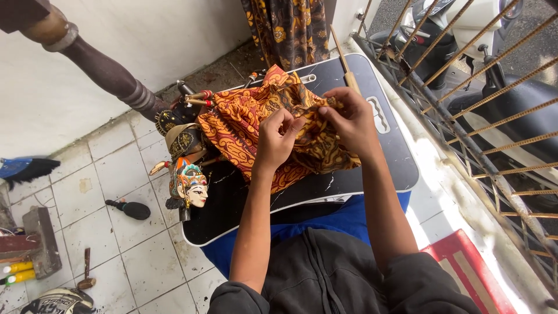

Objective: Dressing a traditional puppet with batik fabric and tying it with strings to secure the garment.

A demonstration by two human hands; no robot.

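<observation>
**Two hands pinch batik cloth on a lap table**

Dark grey sleeves and a zipped top fill the bottom of the view, with both forearms reaching up from them. Beyond those, the left hand [278,138] is closed, its fingertips pinching a fold of the orange and brown batik cloth [244,125]. Just beside it, the right hand [347,119] is likewise curled shut, gripping the same cloth at a bunched edge; the two hands are almost touching over the fabric.

That cloth lies spread across the middle of a black lap table [383,157] with a white rim and a cut-out handle, resting over blue-clad legs. It is the skirt of a wooden rod puppet [187,168], which lies on its back at the left edge of the table: painted pale face, ornate gold and turquoise headdress, gilded torso, red-tipped arms.

A slim wooden rod [344,61] lies across the far end of the table. Farther off hangs a dark patterned curtain [288,29]. On the white tiled floor [110,174] to the left sit a small black brush [129,208], a hammer [40,241] and a turned wooden post [104,70]. To the right, a metal grille [482,116] fences off a parked scooter [511,99], and a red mat [465,270] lies below.
</observation>
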